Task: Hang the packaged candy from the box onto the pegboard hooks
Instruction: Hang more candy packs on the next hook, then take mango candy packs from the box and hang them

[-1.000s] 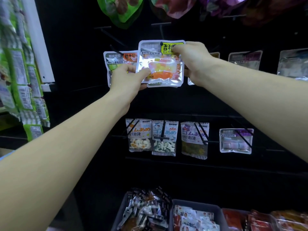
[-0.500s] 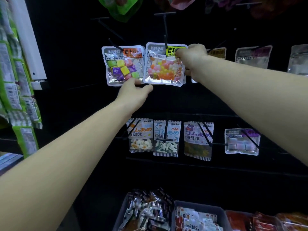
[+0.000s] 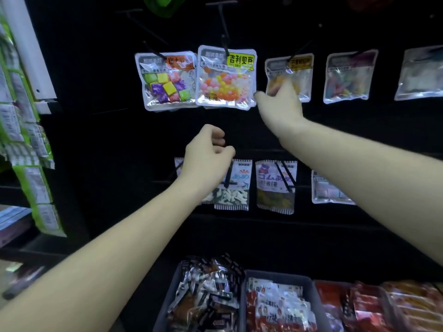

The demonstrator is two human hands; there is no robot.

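Candy packets fill the grey plastic bins point(image 3: 244, 277) nearest the camera, silver-and-black wrappers on the left, red-and-white ones beside them. Left hand point(image 3: 206, 159) hovers mid-air, fingers loosely curled, holding nothing, in front of the lower row of hanging packets. Right hand point(image 3: 279, 106) sits higher, fingers relaxed, fingertip at the lower right corner of the clear pouch of orange, yellow and pink round candies point(image 3: 226, 79). That pouch hangs on a black pegboard hook point(image 3: 224, 32).

1. To your left, green-edged packets point(image 3: 36, 188) are hanging in a column beside a white post point(image 3: 28, 46).
2. At the top edge, a green bag point(image 3: 165, 6) is showing, cut off by the frame.
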